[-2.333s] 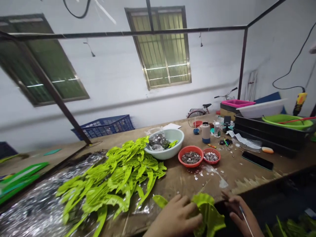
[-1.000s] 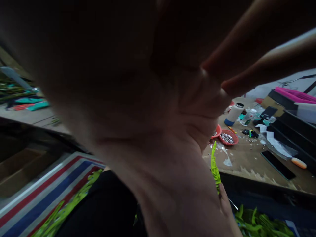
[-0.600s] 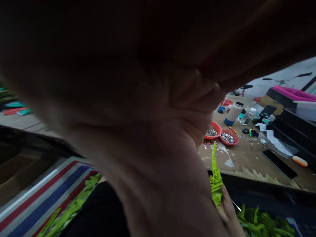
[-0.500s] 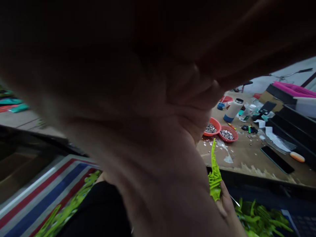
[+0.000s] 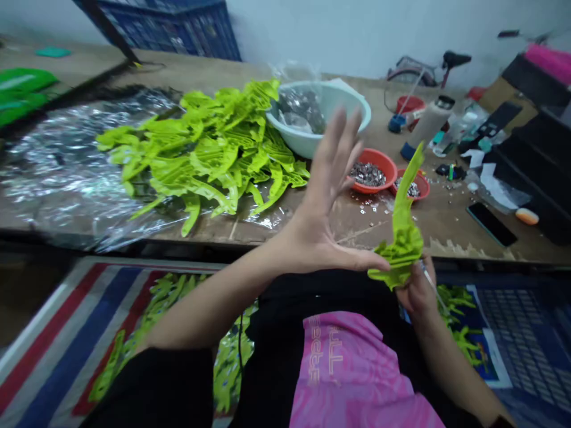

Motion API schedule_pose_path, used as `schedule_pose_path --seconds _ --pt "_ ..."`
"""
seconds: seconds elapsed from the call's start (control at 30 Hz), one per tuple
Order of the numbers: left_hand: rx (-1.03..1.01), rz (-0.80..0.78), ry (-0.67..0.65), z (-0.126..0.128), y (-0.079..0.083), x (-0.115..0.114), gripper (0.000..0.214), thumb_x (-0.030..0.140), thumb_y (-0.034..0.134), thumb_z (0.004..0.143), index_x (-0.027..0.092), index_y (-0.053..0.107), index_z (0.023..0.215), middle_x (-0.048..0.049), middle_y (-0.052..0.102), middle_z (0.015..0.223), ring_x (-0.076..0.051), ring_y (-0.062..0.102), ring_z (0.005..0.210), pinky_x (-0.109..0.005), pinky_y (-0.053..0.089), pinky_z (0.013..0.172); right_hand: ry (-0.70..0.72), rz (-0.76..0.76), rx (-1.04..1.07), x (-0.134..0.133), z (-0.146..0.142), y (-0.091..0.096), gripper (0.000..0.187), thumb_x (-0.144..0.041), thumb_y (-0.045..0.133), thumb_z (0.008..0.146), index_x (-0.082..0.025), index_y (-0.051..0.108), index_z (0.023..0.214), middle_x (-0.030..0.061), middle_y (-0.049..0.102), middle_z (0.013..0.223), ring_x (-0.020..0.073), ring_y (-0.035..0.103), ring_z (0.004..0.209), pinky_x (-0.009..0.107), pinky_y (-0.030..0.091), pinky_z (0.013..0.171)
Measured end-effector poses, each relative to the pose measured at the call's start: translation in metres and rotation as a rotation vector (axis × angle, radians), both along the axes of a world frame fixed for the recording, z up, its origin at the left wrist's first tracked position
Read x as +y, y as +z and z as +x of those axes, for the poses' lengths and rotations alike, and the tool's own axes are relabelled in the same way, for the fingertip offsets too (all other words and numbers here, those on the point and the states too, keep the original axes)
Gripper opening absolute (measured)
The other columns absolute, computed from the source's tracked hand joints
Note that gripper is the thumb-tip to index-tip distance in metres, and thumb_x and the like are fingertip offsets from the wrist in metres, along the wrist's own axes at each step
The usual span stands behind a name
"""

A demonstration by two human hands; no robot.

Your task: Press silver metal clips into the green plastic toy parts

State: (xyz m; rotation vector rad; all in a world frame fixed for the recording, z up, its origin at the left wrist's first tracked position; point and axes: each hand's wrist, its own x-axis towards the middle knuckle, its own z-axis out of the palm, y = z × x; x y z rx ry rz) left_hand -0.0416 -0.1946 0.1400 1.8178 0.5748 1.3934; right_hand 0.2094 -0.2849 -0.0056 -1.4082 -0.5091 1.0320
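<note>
My right hand [image 5: 418, 291] is closed around the lower end of a lime-green molded plastic piece [image 5: 405, 229], whose long curved tip points up. A thin pale metal tool [image 5: 429, 276] also shows at that hand; how it is held cannot be made out. My left hand [image 5: 328, 208] is open, fingers spread and raised, slightly blurred. Its thumb reaches the edge of the plastic piece; whether it touches is unclear. Beyond it, a heap of similar lime-green pieces [image 5: 214, 148] lies on clear plastic sheeting [image 5: 80, 160].
A pale blue basin [image 5: 292, 138] and two red bowls [image 5: 387, 163] with small metal bits stand on the worktable [image 5: 450, 235]. Right of them are a bottle [image 5: 430, 122], a phone [image 5: 491, 223] and black trays [image 5: 526, 160]. More green pieces lie on a striped sheet [image 5: 89, 333] at lower left.
A hand that covered most of the view close to the camera is gone from there. My left hand now shows above the table edge. My right hand still holds the green piece.
</note>
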Motion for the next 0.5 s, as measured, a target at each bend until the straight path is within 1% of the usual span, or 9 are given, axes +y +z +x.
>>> schedule_pose_path --seconds 0.1,0.13,0.2,0.27,0.3,0.37,0.4,0.43,0.5 --pt "0.075 -0.261 -0.414 0.027 -0.073 0.01 0.124 0.044 0.099 0.069 0.047 0.026 0.169 -0.0127 0.021 0.184 -0.044 0.044 0.161 -0.065 0.055 0.118 -0.07 0.251 -0.006 0.036 -0.007 0.019 0.072 -0.067 0.099 0.054 -0.031 0.058 0.1 -0.0069 0.07 0.088 0.015 0.068 0.074 0.034 0.062 0.078" --pt "0.033 -0.364 -0.449 0.035 -0.094 0.014 0.115 0.044 0.096 0.074 0.042 0.029 0.168 -0.015 0.031 0.181 -0.04 0.054 0.156 -0.06 0.059 0.117 -0.031 0.318 -0.05 0.049 -0.008 0.024 0.068 -0.065 0.1 0.056 -0.029 0.06 0.098 -0.0065 0.07 0.086 0.0137 0.067 0.072 0.03 0.061 0.075" --pt "-0.11 -0.495 -0.324 0.045 -0.124 0.027 0.095 0.046 0.094 0.077 0.031 0.045 0.158 -0.016 0.057 0.164 -0.033 0.07 0.14 -0.052 0.062 0.116 0.169 0.382 -0.257 0.081 -0.008 0.034 0.061 -0.07 0.095 0.064 -0.025 0.064 0.09 -0.0042 0.071 0.082 0.0128 0.065 0.07 0.026 0.057 0.07" --pt "-0.271 -0.541 -0.123 0.047 -0.136 0.052 0.081 0.049 0.095 0.074 0.026 0.057 0.142 -0.0108 0.074 0.14 -0.028 0.078 0.125 -0.049 0.063 0.114 0.378 0.393 -0.528 0.119 0.001 0.044 0.058 -0.077 0.081 0.079 -0.021 0.067 0.08 -0.0011 0.07 0.075 0.0123 0.062 0.065 0.025 0.053 0.063" --pt "-0.335 -0.548 -0.061 0.045 -0.136 0.069 0.077 0.05 0.096 0.073 0.027 0.059 0.136 -0.0081 0.077 0.133 -0.027 0.078 0.121 -0.048 0.063 0.113 0.414 0.394 -0.632 0.142 0.007 0.049 0.058 -0.077 0.07 0.09 -0.02 0.068 0.079 -0.0001 0.069 0.072 0.0121 0.061 0.063 0.025 0.051 0.062" --pt "-0.418 -0.547 -0.05 0.039 -0.13 0.11 0.077 0.05 0.095 0.072 0.031 0.057 0.135 -0.0051 0.077 0.13 -0.027 0.077 0.124 -0.049 0.063 0.113 0.308 0.4 -0.752 0.193 0.021 0.055 0.049 -0.063 0.059 0.103 -0.019 0.072 0.088 0.0006 0.07 0.074 0.0117 0.063 0.062 0.026 0.053 0.065" --pt "-0.424 -0.537 -0.08 0.035 -0.127 0.131 0.078 0.05 0.095 0.071 0.033 0.055 0.136 -0.0048 0.075 0.132 -0.028 0.075 0.129 -0.05 0.061 0.115 0.299 0.375 -0.822 0.22 0.026 0.055 0.037 -0.052 0.065 0.103 -0.018 0.074 0.093 0.0011 0.073 0.079 0.0121 0.065 0.067 0.028 0.055 0.072" --pt "-0.412 -0.53 -0.118 0.033 -0.124 0.152 0.079 0.05 0.095 0.07 0.033 0.055 0.136 -0.0051 0.074 0.135 -0.03 0.072 0.134 -0.051 0.059 0.118 0.376 0.333 -0.909 0.246 0.029 0.051 0.024 -0.041 0.076 0.096 -0.017 0.074 0.094 0.0012 0.075 0.083 0.0128 0.067 0.073 0.03 0.057 0.081" --pt "-0.396 -0.528 -0.191 0.03 -0.125 0.185 0.078 0.05 0.096 0.067 0.032 0.057 0.131 -0.005 0.074 0.132 -0.031 0.071 0.136 -0.051 0.057 0.12 0.628 0.224 -1.043 0.29 0.029 0.037 0.024 -0.021 0.091 0.076 -0.014 0.075 0.091 0.0002 0.076 0.089 0.0144 0.07 0.085 0.036 0.057 0.097"
